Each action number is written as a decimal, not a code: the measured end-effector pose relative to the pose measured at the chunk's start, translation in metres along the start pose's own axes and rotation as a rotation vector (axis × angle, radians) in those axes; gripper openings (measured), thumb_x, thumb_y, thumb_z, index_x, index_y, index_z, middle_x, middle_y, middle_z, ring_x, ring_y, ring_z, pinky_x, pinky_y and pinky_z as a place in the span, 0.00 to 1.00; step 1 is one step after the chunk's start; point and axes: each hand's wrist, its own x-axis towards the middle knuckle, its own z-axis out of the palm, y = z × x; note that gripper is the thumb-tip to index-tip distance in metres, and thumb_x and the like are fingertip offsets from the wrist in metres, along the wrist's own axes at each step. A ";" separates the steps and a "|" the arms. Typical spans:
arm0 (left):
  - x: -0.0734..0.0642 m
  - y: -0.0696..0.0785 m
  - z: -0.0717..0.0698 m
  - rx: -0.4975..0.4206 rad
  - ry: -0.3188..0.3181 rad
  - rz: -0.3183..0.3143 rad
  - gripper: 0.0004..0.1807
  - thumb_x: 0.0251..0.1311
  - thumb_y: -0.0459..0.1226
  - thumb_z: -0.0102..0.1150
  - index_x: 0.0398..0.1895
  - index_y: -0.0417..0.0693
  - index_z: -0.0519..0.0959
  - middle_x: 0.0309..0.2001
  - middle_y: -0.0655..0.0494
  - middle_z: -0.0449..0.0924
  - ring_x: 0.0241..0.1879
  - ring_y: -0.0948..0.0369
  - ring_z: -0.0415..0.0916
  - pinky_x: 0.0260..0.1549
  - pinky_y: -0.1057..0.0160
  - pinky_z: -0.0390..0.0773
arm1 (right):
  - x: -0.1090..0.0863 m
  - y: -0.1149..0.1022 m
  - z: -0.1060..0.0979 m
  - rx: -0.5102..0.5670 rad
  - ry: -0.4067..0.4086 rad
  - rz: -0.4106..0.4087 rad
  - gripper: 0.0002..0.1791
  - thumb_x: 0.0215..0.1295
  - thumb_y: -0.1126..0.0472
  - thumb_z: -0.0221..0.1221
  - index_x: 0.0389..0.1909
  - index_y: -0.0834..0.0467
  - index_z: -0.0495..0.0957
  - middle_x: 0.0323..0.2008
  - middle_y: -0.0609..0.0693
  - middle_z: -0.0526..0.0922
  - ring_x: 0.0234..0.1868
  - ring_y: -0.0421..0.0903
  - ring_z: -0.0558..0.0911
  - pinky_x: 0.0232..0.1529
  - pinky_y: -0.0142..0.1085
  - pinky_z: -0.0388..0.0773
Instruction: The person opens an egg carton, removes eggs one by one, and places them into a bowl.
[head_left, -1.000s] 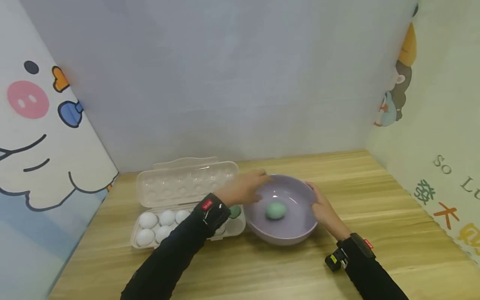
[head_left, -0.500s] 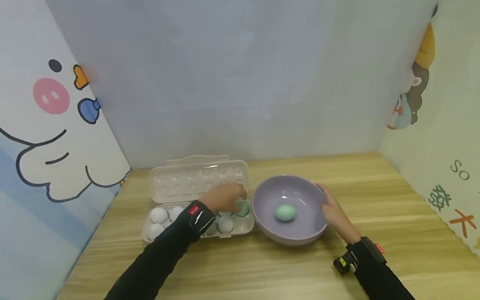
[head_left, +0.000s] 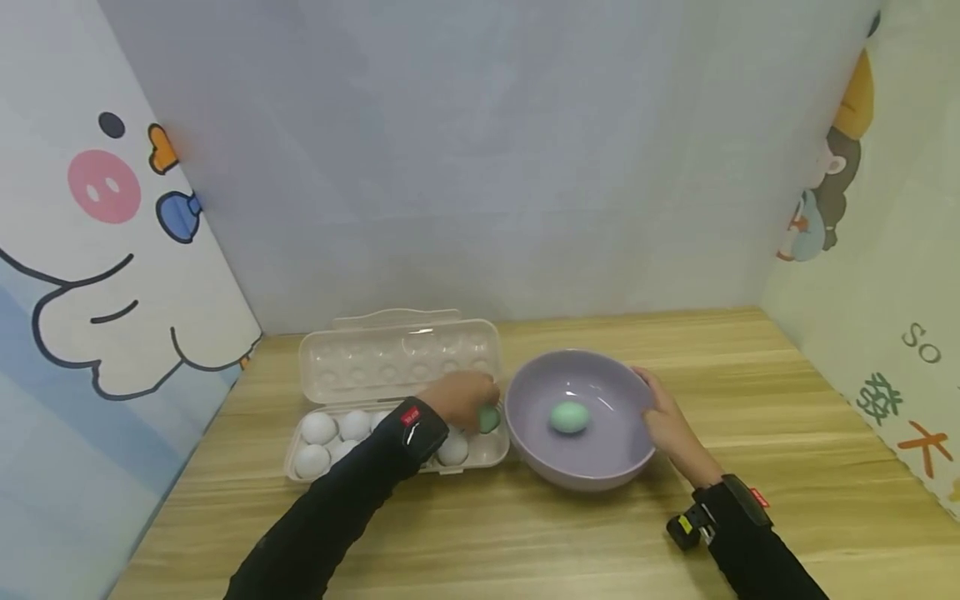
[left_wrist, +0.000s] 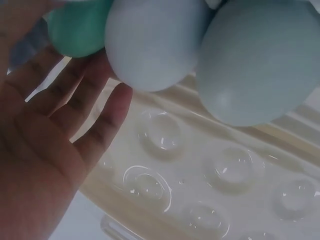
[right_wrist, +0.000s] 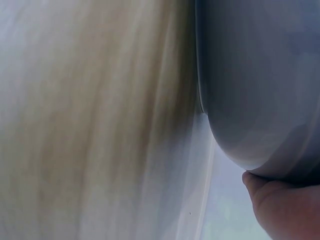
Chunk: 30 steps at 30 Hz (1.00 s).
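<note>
In the head view my left hand (head_left: 461, 400) is over the right end of an open egg carton (head_left: 480, 458). Its thumb and fingers curl round a green egg (left_wrist: 80, 30) in the back row, seen at the top of the left wrist view. A white egg (left_wrist: 152, 45) and a pale greenish one (left_wrist: 260, 65) sit beside it. To the right stands a purple bowl (head_left: 577, 475) with one light green egg (head_left: 570, 417) inside. My right hand (head_left: 671, 425) grips the bowl's right rim, its thumb (right_wrist: 280, 200) against the outer wall.
The carton's clear lid (head_left: 397, 358) leans open behind the eggs. Several white eggs (head_left: 318, 428) fill the left end of the carton. Everything stands on a wooden table (head_left: 525, 542), with a pale cloth wall (head_left: 480, 167) at the back and printed panels at both sides.
My left hand moves from the bowl's left rim back to the carton and closes on the green egg there. The right hand stays on the bowl. The head view shifts slightly.
</note>
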 end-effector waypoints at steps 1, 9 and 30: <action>0.000 0.001 0.000 0.004 0.003 0.001 0.15 0.29 0.30 0.65 0.23 0.55 0.74 0.26 0.64 0.68 0.25 0.62 0.67 0.25 0.64 0.68 | 0.000 0.000 0.000 0.004 0.001 -0.005 0.41 0.40 0.80 0.34 0.64 0.64 0.49 0.64 0.66 0.52 0.62 0.64 0.54 0.59 0.61 0.51; -0.003 0.007 -0.003 0.044 0.039 0.042 0.18 0.28 0.28 0.67 0.27 0.52 0.76 0.28 0.62 0.70 0.28 0.61 0.69 0.28 0.62 0.71 | 0.003 0.001 0.001 0.017 0.004 -0.004 0.42 0.39 0.80 0.34 0.64 0.64 0.48 0.64 0.67 0.51 0.62 0.65 0.54 0.59 0.61 0.51; -0.017 0.008 -0.060 -0.100 0.263 0.092 0.18 0.31 0.33 0.67 0.31 0.47 0.74 0.30 0.60 0.72 0.30 0.62 0.69 0.32 0.65 0.72 | 0.001 0.001 0.001 0.007 0.010 0.013 0.42 0.39 0.80 0.34 0.64 0.63 0.49 0.63 0.67 0.52 0.61 0.65 0.55 0.57 0.61 0.54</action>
